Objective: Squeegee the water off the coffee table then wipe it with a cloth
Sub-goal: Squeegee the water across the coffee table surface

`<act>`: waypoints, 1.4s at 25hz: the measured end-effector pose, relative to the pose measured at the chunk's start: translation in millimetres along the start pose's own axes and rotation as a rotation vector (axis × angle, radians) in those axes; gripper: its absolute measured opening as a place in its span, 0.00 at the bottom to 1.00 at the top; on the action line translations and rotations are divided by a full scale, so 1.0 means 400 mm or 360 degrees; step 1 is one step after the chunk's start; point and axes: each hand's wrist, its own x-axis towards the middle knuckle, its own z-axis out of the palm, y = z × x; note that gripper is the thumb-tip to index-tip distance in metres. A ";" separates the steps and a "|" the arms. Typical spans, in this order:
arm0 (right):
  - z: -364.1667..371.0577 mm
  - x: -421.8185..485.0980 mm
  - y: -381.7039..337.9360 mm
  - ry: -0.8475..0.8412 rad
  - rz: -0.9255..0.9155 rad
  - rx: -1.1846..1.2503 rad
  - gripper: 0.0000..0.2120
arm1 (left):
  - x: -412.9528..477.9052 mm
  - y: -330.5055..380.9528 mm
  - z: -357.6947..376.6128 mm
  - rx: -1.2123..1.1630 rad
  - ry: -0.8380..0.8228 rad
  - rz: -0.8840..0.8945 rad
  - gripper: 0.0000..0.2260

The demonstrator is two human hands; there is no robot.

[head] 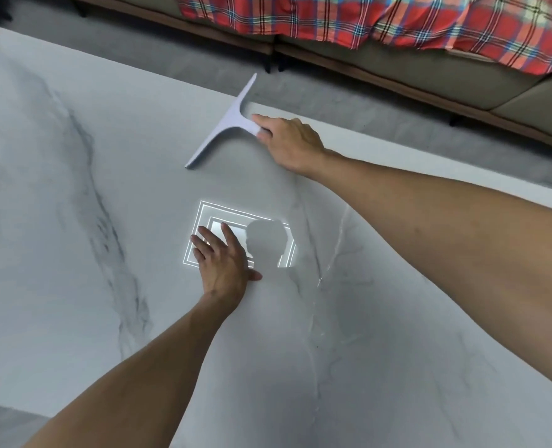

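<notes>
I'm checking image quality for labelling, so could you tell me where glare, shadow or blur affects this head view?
Head view: bright rectangular ceiling-light glare on the table, partly under the left hand; a head-shaped shadow cuts into it. The plaid blanket at top is soft and blurred. The squeegee and right hand read clearly.

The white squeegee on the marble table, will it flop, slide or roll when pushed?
The squeegee looks like one moulded T-shaped piece, so probably stiff. It lies flat, so rolling seems unlikely. The coffee table looks glossy, so it may slide easily under the right hand.
</notes>
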 end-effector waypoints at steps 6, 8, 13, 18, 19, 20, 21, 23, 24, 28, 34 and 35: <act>0.000 -0.152 0.168 0.0098 0.0094 -0.0144 0.18 | 0.001 -0.002 0.002 0.0027 -0.0026 0.0004 0.56; 0.000 -0.264 0.251 0.0136 0.0188 -0.0176 0.19 | -0.002 0.001 -0.002 0.0022 -0.0044 -0.0008 0.56; 0.013 -0.597 0.396 0.0102 0.0552 -0.0234 0.19 | -0.013 0.018 -0.029 0.0004 -0.0142 -0.0040 0.54; -0.050 -0.713 0.410 0.0073 0.0740 -0.0172 0.19 | -0.028 0.032 -0.053 -0.0114 -0.0107 0.0010 0.44; -0.067 -0.677 0.407 0.0129 0.0742 -0.0137 0.19 | -0.036 0.045 -0.049 -0.0147 -0.0039 0.0096 0.40; -0.083 -0.628 0.404 0.0183 0.0751 -0.0085 0.20 | -0.045 0.066 -0.042 -0.0155 -0.0015 0.0201 0.37; -0.099 -0.570 0.400 0.0223 0.0763 -0.0017 0.20 | -0.055 0.093 -0.030 -0.0149 -0.0047 0.0292 0.37; -0.116 -0.454 0.397 0.0254 0.0791 0.0135 0.21 | -0.072 0.146 -0.003 -0.0152 -0.0166 0.0357 0.38; -0.118 -0.408 0.399 0.0256 0.0807 0.0207 0.22 | -0.075 0.165 0.009 -0.0146 -0.0215 0.0362 0.39; -0.064 -0.381 0.444 0.0233 0.0848 0.0212 0.21 | -0.060 0.201 0.034 -0.0010 -0.0342 0.0333 0.39; 0.053 -0.732 0.480 0.0195 0.0889 0.0122 0.21 | -0.047 0.244 -0.001 0.0124 -0.0489 0.0240 0.35; 0.052 -0.791 0.471 0.0150 0.0930 0.0141 0.21 | -0.046 0.250 -0.007 0.0139 -0.0505 0.0236 0.34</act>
